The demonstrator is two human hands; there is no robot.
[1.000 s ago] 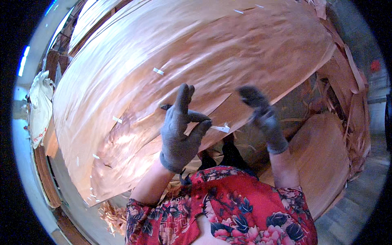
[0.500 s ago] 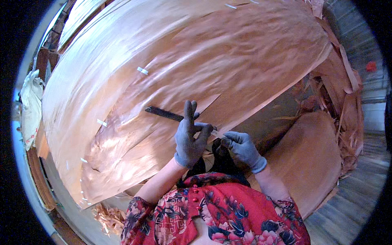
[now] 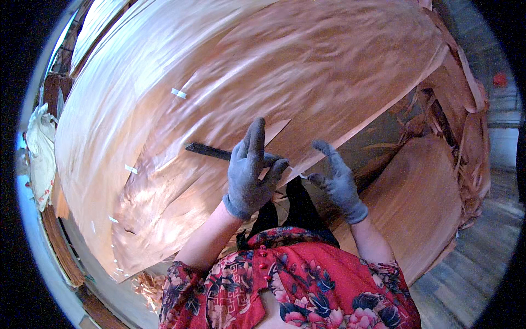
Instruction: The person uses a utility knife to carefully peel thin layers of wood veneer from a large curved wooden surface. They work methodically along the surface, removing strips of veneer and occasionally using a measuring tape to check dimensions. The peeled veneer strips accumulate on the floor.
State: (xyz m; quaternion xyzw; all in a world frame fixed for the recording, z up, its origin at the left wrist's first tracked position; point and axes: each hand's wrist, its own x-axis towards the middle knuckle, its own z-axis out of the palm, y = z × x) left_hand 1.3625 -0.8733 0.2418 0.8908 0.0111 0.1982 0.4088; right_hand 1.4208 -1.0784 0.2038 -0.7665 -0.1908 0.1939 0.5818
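Note:
My left hand (image 3: 249,181), in a grey work glove, is closed around a flat black bar-shaped tool (image 3: 208,151) held over the wood veneer sheet (image 3: 307,66). One end of the tool sticks out to the left; its exact kind is unclear. Some fingers of that hand point up and away. To its right, my gloved right hand (image 3: 338,183) has its thumb and index finger spread. A tiny white strip (image 3: 303,176) shows at the tip of the right thumb, apparently touching it. The hands are apart, above the near edge of the veneer.
Short white tape pieces (image 3: 178,93) dot the veneer along a seam on the left. More veneer (image 3: 411,203) lies at the right, beside torn scraps (image 3: 471,159). A whitish sack (image 3: 42,153) hangs at the far left, and wood shavings (image 3: 148,288) sit at the lower left.
My hands have drawn apart from the white strip that was between them. The right fingers have opened out, and the left hand with the black tool has shifted slightly left.

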